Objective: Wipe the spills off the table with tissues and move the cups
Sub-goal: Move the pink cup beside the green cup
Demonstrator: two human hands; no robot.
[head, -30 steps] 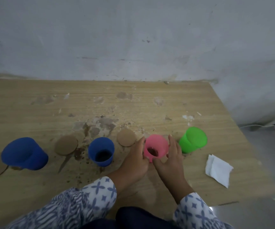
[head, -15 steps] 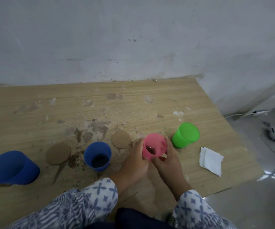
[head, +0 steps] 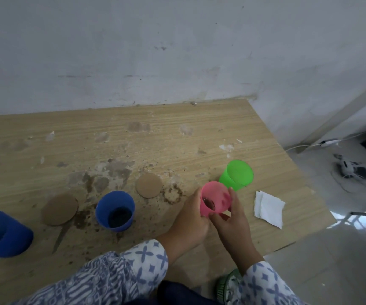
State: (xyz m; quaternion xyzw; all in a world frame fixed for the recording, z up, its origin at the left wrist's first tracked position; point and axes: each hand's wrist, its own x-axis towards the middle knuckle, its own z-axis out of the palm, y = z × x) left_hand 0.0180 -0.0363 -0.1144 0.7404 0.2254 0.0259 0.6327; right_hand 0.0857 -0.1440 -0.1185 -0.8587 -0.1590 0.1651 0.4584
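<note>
The pink cup is gripped from both sides. The left hand is curled round its left wall and the right hand is clamped on its right wall, with the thumb laid across the near side. A two-handed hold is judged sensible, since a dark residue is seen inside (a careless one-handed grab could slop it). The cup is tipped with its mouth toward the camera; whether its base is off the table is hidden by the fingers.

Just right of the pink cup a folded tissue is laid flat and untouched, presumably kept within reach for wiping. Left of the pink cup a small blue cup with dark liquid is stood upright among brown splashes. Well beyond it to the left, a larger blue cup is cut by the frame edge.

Just behind and left of the pink cup a brown ring stain is seen, probably left by a cup's base, with a round cardboard coaster beside it. Close behind and right of the pink cup a green cup is stood; contact between the two cannot be told.
</note>
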